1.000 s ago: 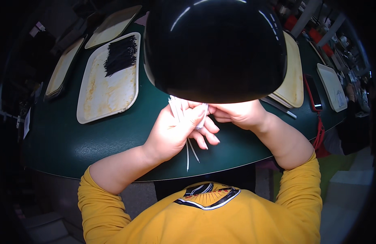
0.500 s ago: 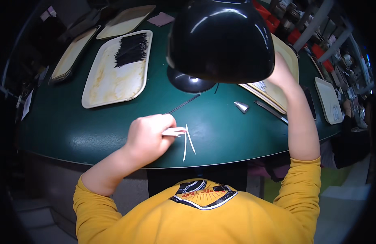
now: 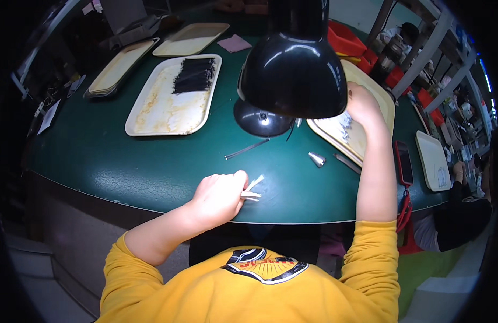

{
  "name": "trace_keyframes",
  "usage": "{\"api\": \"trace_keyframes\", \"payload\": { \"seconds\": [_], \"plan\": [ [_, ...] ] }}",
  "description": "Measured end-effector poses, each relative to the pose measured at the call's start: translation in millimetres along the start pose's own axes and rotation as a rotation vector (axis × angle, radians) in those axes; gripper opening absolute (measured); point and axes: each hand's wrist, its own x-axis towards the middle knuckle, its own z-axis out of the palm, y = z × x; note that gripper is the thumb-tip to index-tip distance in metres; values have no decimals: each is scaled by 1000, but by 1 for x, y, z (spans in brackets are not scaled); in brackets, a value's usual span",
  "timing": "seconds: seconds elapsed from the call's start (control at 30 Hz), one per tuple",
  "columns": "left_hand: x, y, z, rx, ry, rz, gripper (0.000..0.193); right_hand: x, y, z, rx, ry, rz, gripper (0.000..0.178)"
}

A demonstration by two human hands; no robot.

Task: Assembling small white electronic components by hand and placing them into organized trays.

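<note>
My left hand [image 3: 221, 200] is closed around several thin white strips [image 3: 253, 192] near the table's front edge, their ends sticking out past the thumb side. Two thin black strips [image 3: 246, 149] with pale tips lie on the table just beyond it. My right hand [image 3: 366, 107] reaches over a cream tray [image 3: 388, 116] at the right, which sits in a stack. Small silvery-white pieces [image 3: 344, 129] lie on the stack's near left part, beside that hand. Its fingers are partly hidden behind the black lamp shade [image 3: 295, 75], so what they hold cannot be made out.
A cream tray [image 3: 152, 116] with a dense patch of black strips [image 3: 194, 75] lies at the left; more trays [image 3: 192, 40] stand behind. A metal cone [image 3: 317, 159], a dark slim tool [image 3: 347, 163] and a red-edged phone [image 3: 404, 161] are at the right. Another person's hand [image 3: 460, 171] shows at far right.
The view has shifted. The two white strips that stood apart below my left hand no longer show separately. My right hand has come further out from behind the lamp shade.
</note>
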Motion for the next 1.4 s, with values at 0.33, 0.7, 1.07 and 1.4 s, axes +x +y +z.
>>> {"api": "trace_keyframes", "payload": {
  "seconds": [0.33,0.7,1.07,1.4],
  "plan": [
    [8,-7,-26,284,-389,12,28,-24,-6,-75,881,435,-440,26],
    [25,-4,-14,-507,3,252,5,-128,-14,-126,761,10,-1318,46],
    [95,-44,70,-2087,-142,111,21,-128,-100,-73,356,62,-1315,20],
    [64,0,5,-1852,-23,-293,14,-97,-132,-1,378,71,-1209,57]
  ]
}}
